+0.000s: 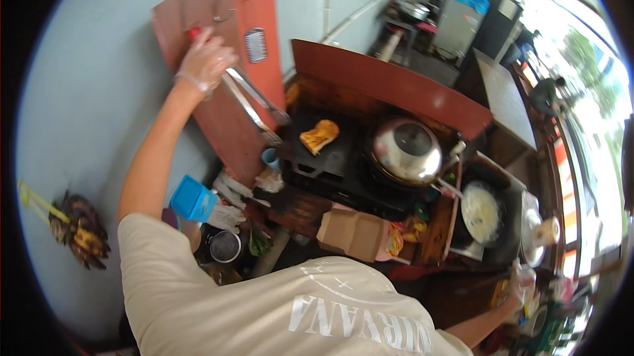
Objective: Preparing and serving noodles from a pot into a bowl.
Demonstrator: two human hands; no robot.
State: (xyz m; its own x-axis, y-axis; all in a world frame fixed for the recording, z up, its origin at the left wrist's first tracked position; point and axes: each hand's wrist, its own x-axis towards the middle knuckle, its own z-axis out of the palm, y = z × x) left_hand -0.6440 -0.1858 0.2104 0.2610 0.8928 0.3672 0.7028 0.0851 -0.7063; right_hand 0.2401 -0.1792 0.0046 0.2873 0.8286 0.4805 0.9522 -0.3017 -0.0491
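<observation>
My left hand [205,61], in a clear plastic glove, is raised at the upper left and grips metal tongs [250,103] with a red end. The tong tips point down, near the left edge of a black griddle [342,153]. On the griddle lies a browned slice of bread [319,136]. My right hand [524,284], also in a clear glove, reaches out at the lower right beside packets and containers; its fingers are blurred, and whether it holds anything is unclear. An open cardboard box [351,234] stands in front of the stove.
A lidded pan [407,150] sits right of the bread. Farther right, pale food fries in a wok of oil [479,213]. Red metal shields [386,86] stand behind the stove and at the left wall. A blue-lidded container [192,198] and a pot [225,246] are at left. Other people are far right.
</observation>
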